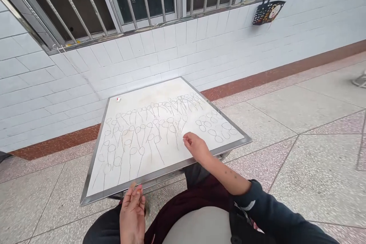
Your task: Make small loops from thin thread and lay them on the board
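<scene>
Thin dark wire loops with long tails lie in rows across a white tabletop with a grey metal edge. Plain rings without tails are grouped at its right side. My right hand is over the front right part of the table, thumb and fingers pinched together; a tiny pale bit shows at the tips, too small to name. Below the front edge, my left hand is palm up, thumb against the fingers. A small pink and orange spot shows at its fingertips; what it is I cannot make out.
A small white and red object lies near the table's far left corner. Beyond is a white tiled wall with barred windows. A dark patterned bag hangs from the bars. My legs are under the front edge.
</scene>
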`<action>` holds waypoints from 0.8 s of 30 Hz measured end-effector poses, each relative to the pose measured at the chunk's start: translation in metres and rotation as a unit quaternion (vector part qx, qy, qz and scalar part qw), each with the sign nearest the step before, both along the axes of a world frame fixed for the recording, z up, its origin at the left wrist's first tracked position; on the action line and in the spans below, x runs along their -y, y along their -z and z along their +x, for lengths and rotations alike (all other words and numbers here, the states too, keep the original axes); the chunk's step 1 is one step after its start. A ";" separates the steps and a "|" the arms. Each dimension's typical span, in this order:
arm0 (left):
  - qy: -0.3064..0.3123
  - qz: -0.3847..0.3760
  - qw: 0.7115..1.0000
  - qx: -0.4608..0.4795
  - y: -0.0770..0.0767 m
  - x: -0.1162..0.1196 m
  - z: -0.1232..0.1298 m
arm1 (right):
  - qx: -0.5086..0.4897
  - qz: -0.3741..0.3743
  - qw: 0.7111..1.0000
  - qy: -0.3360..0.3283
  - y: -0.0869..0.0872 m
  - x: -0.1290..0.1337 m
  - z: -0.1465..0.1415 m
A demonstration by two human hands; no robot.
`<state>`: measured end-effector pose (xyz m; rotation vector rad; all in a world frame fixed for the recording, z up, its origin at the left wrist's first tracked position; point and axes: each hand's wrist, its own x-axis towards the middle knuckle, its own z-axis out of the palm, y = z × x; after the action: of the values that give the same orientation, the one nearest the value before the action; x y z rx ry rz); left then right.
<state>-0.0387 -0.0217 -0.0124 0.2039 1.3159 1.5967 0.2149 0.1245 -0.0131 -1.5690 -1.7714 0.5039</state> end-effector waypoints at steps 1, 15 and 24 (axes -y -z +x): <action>-0.005 -0.004 1.000 0.006 0.003 0.001 -0.003 | 0.024 -0.005 0.999 0.024 0.002 -0.012 0.011; 0.028 -0.039 0.999 0.018 0.017 -0.005 -0.001 | 0.166 -0.115 0.976 0.086 0.027 -0.069 0.027; -0.010 -0.046 0.999 -0.004 0.019 -0.004 -0.003 | 0.012 0.078 0.997 0.022 -0.067 -0.017 0.055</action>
<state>-0.0416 -0.0177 -0.0313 0.1407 1.3970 1.5494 0.2696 0.1412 0.0537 -1.5070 -1.7450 0.3182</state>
